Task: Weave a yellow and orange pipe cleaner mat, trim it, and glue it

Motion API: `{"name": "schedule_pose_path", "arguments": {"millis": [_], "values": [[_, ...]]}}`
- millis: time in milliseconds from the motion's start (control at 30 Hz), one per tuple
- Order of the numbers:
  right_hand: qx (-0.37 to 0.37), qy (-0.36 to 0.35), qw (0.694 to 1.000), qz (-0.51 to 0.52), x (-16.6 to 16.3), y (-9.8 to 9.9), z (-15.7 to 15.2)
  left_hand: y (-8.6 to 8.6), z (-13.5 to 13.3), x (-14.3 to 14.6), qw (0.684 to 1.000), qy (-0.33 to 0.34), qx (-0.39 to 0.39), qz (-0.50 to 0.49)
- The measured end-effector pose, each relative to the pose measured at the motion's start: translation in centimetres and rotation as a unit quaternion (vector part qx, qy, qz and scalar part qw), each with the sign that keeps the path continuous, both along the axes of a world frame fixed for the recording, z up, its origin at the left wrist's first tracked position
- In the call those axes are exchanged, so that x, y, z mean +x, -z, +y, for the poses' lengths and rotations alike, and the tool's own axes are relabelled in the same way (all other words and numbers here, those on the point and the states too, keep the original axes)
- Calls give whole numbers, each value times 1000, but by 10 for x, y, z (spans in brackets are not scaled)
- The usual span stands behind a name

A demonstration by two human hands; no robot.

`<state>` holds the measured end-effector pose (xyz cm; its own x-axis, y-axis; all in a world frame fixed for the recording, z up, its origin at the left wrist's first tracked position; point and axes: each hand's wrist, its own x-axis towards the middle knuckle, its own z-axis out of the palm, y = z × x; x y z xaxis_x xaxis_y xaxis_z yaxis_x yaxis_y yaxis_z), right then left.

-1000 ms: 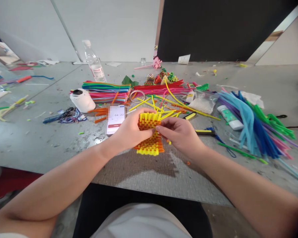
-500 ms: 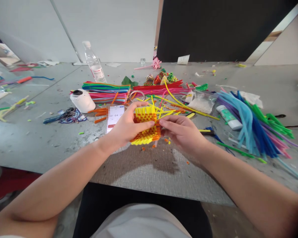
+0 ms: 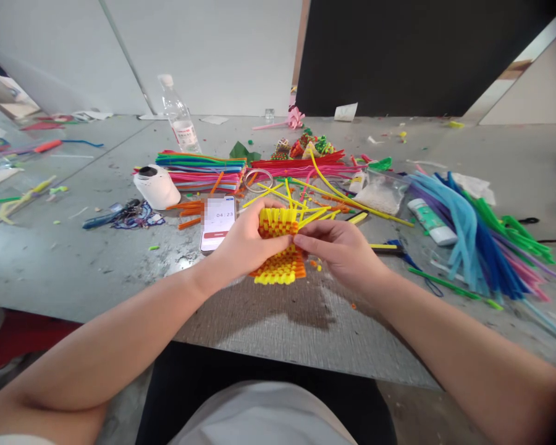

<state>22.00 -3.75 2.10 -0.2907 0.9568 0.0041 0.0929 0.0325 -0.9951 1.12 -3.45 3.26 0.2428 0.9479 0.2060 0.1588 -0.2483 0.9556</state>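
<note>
A yellow and orange woven pipe-cleaner piece (image 3: 278,267) is held up above the front of the table. My left hand (image 3: 252,238) grips it from the left, the thumb lying across its front and the fingers behind. At its right edge my right hand (image 3: 336,244) pinches with thumb and forefinger; the fingertips meet the edge there, and the exact strand between them is hidden. Loose yellow pipe cleaners (image 3: 312,213) lie on the table just behind the piece. Left of my left hand lies a phone (image 3: 220,219) with a running timer on its screen.
Bundles of coloured pipe cleaners (image 3: 199,162) lie behind the phone, near a white thread cone (image 3: 156,187) and a plastic bottle (image 3: 180,117). To the right are a green-and-white tube (image 3: 430,221), blue pipe cleaners (image 3: 486,241) and a bag of white beads (image 3: 382,191).
The woven piece has tilted and dropped slightly in my hands, its lower yellow edge now nearer me. Both hands keep their hold at its sides. The view has shifted a little.
</note>
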Motion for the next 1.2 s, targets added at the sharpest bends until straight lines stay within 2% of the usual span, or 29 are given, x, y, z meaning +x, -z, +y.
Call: {"name": "schedule_pose_path", "arguments": {"millis": [467, 533, 633, 733, 833, 967, 1200], "values": [[96, 72, 991, -52, -10, -2, -11, 5, -3, -1, 996, 20, 77, 41], [76, 62, 995, -29, -9, 0, -9, 5, -1, -3, 997, 13, 64, 47], [-10, 37, 997, 66, -7, 1, -4, 2, 1, -5, 998, -7, 35, 43], [-108, 15, 981, 158, -6, -1, 0, -5, 1, -5, 1000, -5, -10, 29], [-143, -11, 973, 182, -4, -6, 2, -11, 0, -5, 998, 20, -49, -23], [-111, -34, 981, 157, 1, -5, 5, -12, -2, -3, 996, 32, -56, -66], [5, -3, 998, 68, 4, 6, 5, -6, -4, -1, 998, 7, -40, -52]]}}
